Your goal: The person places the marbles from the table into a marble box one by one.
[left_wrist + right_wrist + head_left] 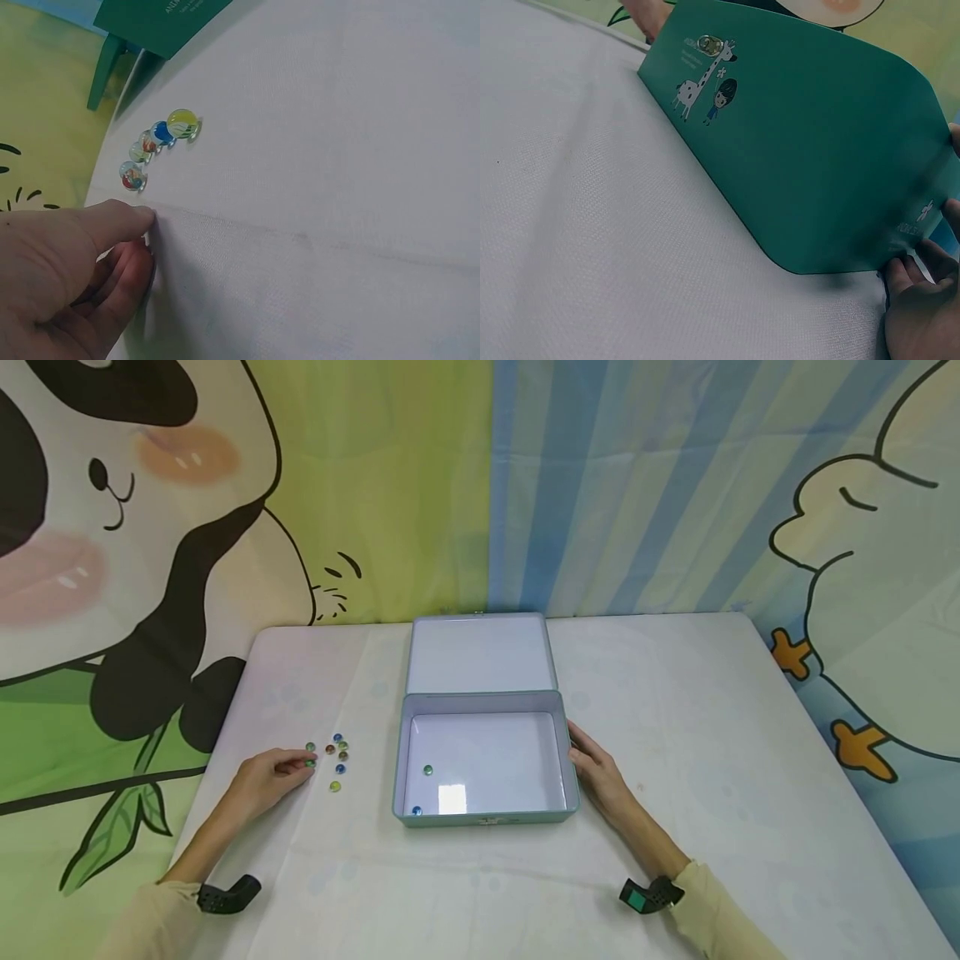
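Note:
My left hand (264,783) is at the left of the table, thumb and fingertips pinching a green glass marble (310,763); the left wrist view hides this marble behind the hand (82,274). Just beyond the fingertips lie several loose marbles, among them a blue one (341,769) and a yellow-green one (335,786). The tin box (486,817) stands with its lid (482,652) laid back. Inside it are a green marble (428,770) and a blue marble (417,810). My right hand (602,777) rests its extended fingers against the box's right side.
A white cloth covers the table (667,693). Printed curtains (615,485) with cartoon animals hang behind and beside it. In the right wrist view, the box's green outer wall (802,150) has a metal clasp (710,46) and a giraffe drawing.

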`<action>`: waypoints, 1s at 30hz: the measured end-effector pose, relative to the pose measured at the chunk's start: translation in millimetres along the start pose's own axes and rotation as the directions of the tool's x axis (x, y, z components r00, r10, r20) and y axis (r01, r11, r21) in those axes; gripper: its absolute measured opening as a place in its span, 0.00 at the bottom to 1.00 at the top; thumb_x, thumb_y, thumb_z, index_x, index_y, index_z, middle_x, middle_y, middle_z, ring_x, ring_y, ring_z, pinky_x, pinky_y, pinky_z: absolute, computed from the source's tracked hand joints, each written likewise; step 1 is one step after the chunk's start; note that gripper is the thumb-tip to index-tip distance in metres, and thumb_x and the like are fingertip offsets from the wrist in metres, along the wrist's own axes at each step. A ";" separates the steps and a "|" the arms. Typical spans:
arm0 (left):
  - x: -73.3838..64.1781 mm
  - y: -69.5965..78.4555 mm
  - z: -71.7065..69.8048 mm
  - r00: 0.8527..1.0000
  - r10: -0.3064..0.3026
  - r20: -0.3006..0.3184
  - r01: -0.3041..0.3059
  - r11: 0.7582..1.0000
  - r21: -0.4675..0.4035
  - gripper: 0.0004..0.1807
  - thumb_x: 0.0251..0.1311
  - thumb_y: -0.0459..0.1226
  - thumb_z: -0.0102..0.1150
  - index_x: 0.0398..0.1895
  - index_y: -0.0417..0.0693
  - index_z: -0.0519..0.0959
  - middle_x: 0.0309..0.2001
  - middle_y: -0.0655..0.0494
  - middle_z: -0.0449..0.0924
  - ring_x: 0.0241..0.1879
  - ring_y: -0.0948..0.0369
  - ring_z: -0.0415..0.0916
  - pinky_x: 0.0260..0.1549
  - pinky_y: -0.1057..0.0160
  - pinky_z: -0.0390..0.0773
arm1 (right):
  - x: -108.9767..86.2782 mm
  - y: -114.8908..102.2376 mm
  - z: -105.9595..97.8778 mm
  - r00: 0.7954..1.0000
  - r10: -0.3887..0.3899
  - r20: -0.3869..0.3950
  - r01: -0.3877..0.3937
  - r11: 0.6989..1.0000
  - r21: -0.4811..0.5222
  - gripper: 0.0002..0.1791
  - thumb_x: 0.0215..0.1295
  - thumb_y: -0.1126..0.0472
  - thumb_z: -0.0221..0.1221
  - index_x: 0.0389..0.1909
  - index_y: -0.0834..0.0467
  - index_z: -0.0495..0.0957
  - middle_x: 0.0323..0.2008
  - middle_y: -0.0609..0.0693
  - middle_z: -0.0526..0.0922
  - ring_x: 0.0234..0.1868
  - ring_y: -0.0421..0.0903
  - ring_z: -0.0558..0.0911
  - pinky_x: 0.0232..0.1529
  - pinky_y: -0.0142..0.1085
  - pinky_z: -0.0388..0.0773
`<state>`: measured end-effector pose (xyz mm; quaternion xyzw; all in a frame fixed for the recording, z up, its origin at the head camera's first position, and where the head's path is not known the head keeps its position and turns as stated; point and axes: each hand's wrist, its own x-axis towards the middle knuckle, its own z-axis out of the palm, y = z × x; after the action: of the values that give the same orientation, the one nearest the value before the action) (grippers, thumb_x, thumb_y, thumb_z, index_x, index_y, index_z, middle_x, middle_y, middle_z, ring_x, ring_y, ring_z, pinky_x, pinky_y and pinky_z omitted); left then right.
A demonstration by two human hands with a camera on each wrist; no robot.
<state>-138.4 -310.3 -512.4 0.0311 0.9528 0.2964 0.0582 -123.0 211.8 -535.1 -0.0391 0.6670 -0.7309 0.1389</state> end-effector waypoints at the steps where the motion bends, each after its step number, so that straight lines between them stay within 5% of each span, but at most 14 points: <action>1: -0.3 0.1 -0.1 1.000 -0.002 0.000 0.002 1.000 -0.002 0.14 0.58 0.38 0.66 0.47 0.44 0.84 0.36 0.51 0.84 0.33 0.69 0.75 0.30 0.70 0.75 | 0.1 0.2 0.0 1.000 0.000 0.001 0.000 1.000 0.000 0.35 0.73 0.55 0.46 0.76 0.60 0.46 0.77 0.60 0.47 0.78 0.60 0.46 0.60 0.16 0.64; 12: -1.9 2.4 -3.5 1.000 0.011 0.004 -0.011 1.000 -0.020 0.14 0.58 0.37 0.66 0.47 0.43 0.84 0.36 0.51 0.85 0.33 0.69 0.76 0.31 0.71 0.76 | 0.6 0.2 0.1 1.000 0.011 -0.007 -0.011 1.000 0.001 0.36 0.73 0.56 0.47 0.76 0.60 0.46 0.77 0.60 0.47 0.77 0.61 0.47 0.59 0.16 0.65; 17: -3.7 8.6 -6.9 0.998 0.062 0.001 -0.062 0.998 -0.014 0.13 0.56 0.34 0.67 0.45 0.41 0.84 0.34 0.52 0.84 0.31 0.71 0.76 0.30 0.71 0.77 | -0.2 -1.4 1.0 1.000 0.011 -0.005 -0.011 1.000 0.005 0.35 0.73 0.56 0.47 0.76 0.60 0.47 0.77 0.60 0.48 0.77 0.60 0.48 0.60 0.17 0.65; 23: -2.0 31.5 -13.6 0.986 0.164 -0.044 -0.165 0.986 -0.026 0.11 0.54 0.31 0.68 0.42 0.44 0.83 0.33 0.54 0.84 0.31 0.75 0.75 0.32 0.73 0.79 | -2.4 -2.5 1.0 1.000 0.018 -0.007 -0.018 1.000 0.014 0.35 0.73 0.57 0.46 0.76 0.59 0.46 0.77 0.61 0.48 0.77 0.60 0.48 0.59 0.16 0.64; 30: 2.7 63.4 -14.2 0.978 0.207 0.018 -0.204 0.972 -0.117 0.10 0.54 0.30 0.67 0.41 0.43 0.83 0.32 0.56 0.84 0.31 0.74 0.76 0.33 0.74 0.80 | -1.1 -1.9 0.8 1.000 0.011 -0.008 -0.011 1.000 0.016 0.35 0.73 0.57 0.46 0.76 0.59 0.47 0.76 0.61 0.49 0.77 0.60 0.49 0.60 0.17 0.64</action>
<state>-141.3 -265.9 -465.0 0.1307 0.9248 0.3546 0.0430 -122.0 211.4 -533.0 -0.0314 0.6621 -0.7354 0.1407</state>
